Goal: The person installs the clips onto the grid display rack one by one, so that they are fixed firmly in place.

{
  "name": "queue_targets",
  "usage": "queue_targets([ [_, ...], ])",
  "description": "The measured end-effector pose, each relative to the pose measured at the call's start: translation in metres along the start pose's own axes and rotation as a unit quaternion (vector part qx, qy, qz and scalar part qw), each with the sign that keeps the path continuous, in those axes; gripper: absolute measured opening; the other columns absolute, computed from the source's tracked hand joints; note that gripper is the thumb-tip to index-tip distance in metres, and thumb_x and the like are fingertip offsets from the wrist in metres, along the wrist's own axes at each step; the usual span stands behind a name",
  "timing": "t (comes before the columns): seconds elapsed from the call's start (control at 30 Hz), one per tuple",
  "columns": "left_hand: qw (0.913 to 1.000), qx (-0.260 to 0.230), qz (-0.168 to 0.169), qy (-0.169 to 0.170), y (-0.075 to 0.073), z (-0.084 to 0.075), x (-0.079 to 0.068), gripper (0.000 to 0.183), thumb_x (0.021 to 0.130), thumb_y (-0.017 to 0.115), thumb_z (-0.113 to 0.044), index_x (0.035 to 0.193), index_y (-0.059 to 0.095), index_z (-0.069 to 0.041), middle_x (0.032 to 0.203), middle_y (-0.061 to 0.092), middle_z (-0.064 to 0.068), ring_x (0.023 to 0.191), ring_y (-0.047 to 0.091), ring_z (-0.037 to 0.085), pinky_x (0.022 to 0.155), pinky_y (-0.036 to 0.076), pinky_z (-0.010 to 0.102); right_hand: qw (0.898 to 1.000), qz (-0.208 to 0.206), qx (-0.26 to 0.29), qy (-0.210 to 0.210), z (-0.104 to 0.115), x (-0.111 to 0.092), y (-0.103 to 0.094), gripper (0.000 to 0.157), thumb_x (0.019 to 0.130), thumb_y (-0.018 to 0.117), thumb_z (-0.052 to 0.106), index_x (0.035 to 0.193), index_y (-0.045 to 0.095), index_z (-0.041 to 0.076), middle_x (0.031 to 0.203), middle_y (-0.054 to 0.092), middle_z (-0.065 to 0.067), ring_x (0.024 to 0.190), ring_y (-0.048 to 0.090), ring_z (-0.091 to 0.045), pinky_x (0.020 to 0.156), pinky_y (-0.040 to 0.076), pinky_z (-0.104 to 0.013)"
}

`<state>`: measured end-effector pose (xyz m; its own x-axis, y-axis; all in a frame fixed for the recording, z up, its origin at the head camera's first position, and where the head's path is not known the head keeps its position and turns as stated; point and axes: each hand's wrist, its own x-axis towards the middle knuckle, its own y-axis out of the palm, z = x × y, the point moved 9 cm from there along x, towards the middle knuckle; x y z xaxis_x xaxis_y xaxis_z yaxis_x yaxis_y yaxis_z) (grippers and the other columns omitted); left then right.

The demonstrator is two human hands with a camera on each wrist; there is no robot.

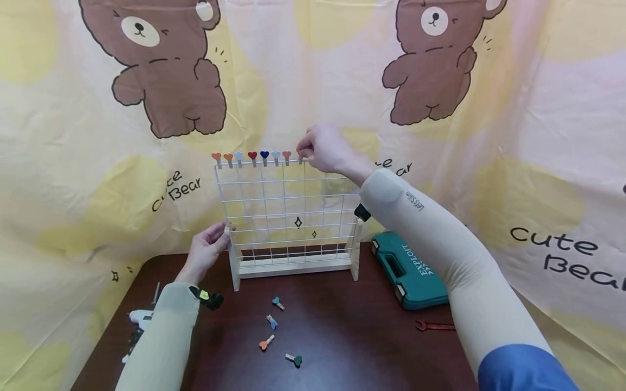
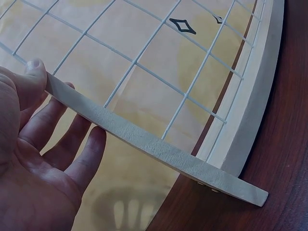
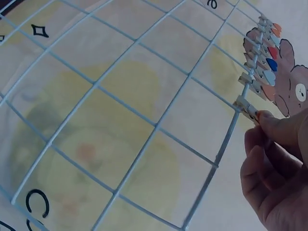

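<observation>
A white wire grid rack (image 1: 274,216) with a wooden base stands upright on the dark table. My left hand (image 1: 201,252) holds its left wooden post (image 2: 130,132), thumb on one side and fingers on the other. At the top wire, my right hand (image 1: 329,150) pinches a small wooden clothespin (image 3: 246,109) between thumb and fingertips. The pin's jaws meet the wire; its decorated end is mostly hidden by the fingers. To its left, several heart-topped clothespins (image 1: 264,157) are clipped in a row along the same wire, in orange, light blue, red and dark blue.
Loose heart clothespins lie in front of the rack, among them a green one (image 1: 295,359) and an orange one (image 1: 266,342). A teal tool case (image 1: 415,293) and a red wrench (image 1: 434,326) lie at right. Partly behind the left forearm is a white tool (image 1: 140,317).
</observation>
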<state>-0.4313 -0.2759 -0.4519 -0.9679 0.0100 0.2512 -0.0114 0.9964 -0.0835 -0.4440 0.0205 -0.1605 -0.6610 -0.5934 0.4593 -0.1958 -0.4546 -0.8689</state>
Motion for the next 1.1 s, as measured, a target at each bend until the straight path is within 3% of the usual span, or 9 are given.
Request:
queue_targets([
  [0.17,1.0,-0.003,0.005,-0.001,0.003,0.0,-0.001,0.057,0.108,0.064,-0.017,0.156,0.045,0.006,0.147,0.056,0.029,0.111,0.069,0.0,0.087,0.058,0.019,1.0,-0.004,0.003,0.015,-0.002,-0.003,0.005,0.022,0.102,0.065,0.002,0.115,0.082,0.004,0.103,0.077,-0.006,0.098,0.067,-0.021,0.091,0.057,-0.037],
  [0.3,0.9999,-0.01,0.005,-0.002,0.003,0.001,0.0,0.056,0.108,0.064,-0.015,0.156,0.045,0.006,0.147,0.055,0.03,0.111,0.069,0.001,0.087,0.058,0.019,0.998,-0.065,-0.013,0.02,0.0,-0.023,0.004,0.03,0.102,0.069,0.008,0.131,0.074,0.007,0.104,0.077,-0.005,0.092,0.07,-0.021,0.089,0.058,-0.036],
  [0.4,0.9999,-0.01,0.006,0.002,0.004,0.0,0.001,0.055,0.108,0.064,-0.014,0.156,0.046,0.005,0.147,0.054,0.032,0.113,0.069,0.004,0.087,0.058,0.019,0.993,-0.121,-0.014,0.004,0.008,-0.049,0.007,0.028,0.099,0.07,0.006,0.126,0.077,0.009,0.103,0.079,-0.006,0.083,0.072,-0.017,0.08,0.059,-0.031],
  [0.5,0.9999,-0.009,0.007,0.0,0.004,0.0,0.001,0.056,0.107,0.065,-0.016,0.156,0.046,0.004,0.147,0.055,0.03,0.116,0.069,0.006,0.087,0.058,0.019,0.992,-0.122,0.008,-0.024,0.021,-0.079,0.03,0.02,0.096,0.072,0.006,0.114,0.081,0.009,0.097,0.08,-0.004,0.076,0.071,-0.012,0.07,0.059,-0.024],
  [0.6,0.9999,-0.008,0.007,-0.003,0.002,-0.002,-0.001,0.057,0.108,0.064,-0.017,0.157,0.045,0.005,0.148,0.057,0.028,0.116,0.068,0.004,0.088,0.058,0.019,0.997,-0.054,0.034,-0.052,0.037,-0.113,0.077,0.013,0.095,0.074,0.009,0.104,0.083,0.009,0.088,0.079,0.0,0.069,0.068,-0.009,0.062,0.057,-0.023],
  [0.7,1.0,-0.01,0.0,-0.001,-0.002,-0.004,-0.001,0.057,0.107,0.065,-0.016,0.156,0.045,0.007,0.147,0.057,0.028,0.113,0.069,0.001,0.086,0.059,0.019,0.995,0.061,0.051,-0.062,0.051,-0.149,0.141,0.008,0.094,0.077,0.016,0.099,0.083,0.014,0.084,0.077,0.007,0.068,0.064,-0.003,0.062,0.054,-0.022],
  [0.87,0.9998,-0.019,-0.002,0.0,-0.001,-0.004,0.0,0.058,0.106,0.066,-0.013,0.155,0.044,0.01,0.147,0.055,0.03,0.113,0.07,0.004,0.085,0.059,0.019,0.964,0.254,0.076,-0.036,0.066,-0.214,0.238,0.009,0.091,0.085,0.028,0.096,0.083,0.021,0.079,0.071,0.019,0.068,0.06,0.006,0.061,0.051,-0.014],
  [0.97,0.9999,-0.014,0.005,0.001,0.003,-0.003,0.0,0.057,0.107,0.065,-0.014,0.155,0.044,0.008,0.147,0.055,0.031,0.114,0.069,0.005,0.086,0.059,0.02,0.946,0.311,0.084,-0.016,0.07,-0.244,0.27,0.013,0.086,0.09,0.031,0.093,0.083,0.023,0.075,0.067,0.022,0.066,0.058,0.008,0.058,0.049,-0.012],
  [1.1,0.9999,-0.009,0.005,0.003,0.003,-0.001,0.001,0.056,0.108,0.064,-0.015,0.155,0.046,0.006,0.145,0.06,0.028,0.112,0.069,0.006,0.087,0.059,0.02,0.94,0.331,0.083,-0.001,0.075,-0.265,0.291,0.016,0.081,0.094,0.035,0.087,0.081,0.027,0.069,0.063,0.026,0.064,0.056,0.01,0.057,0.048,-0.012],
])
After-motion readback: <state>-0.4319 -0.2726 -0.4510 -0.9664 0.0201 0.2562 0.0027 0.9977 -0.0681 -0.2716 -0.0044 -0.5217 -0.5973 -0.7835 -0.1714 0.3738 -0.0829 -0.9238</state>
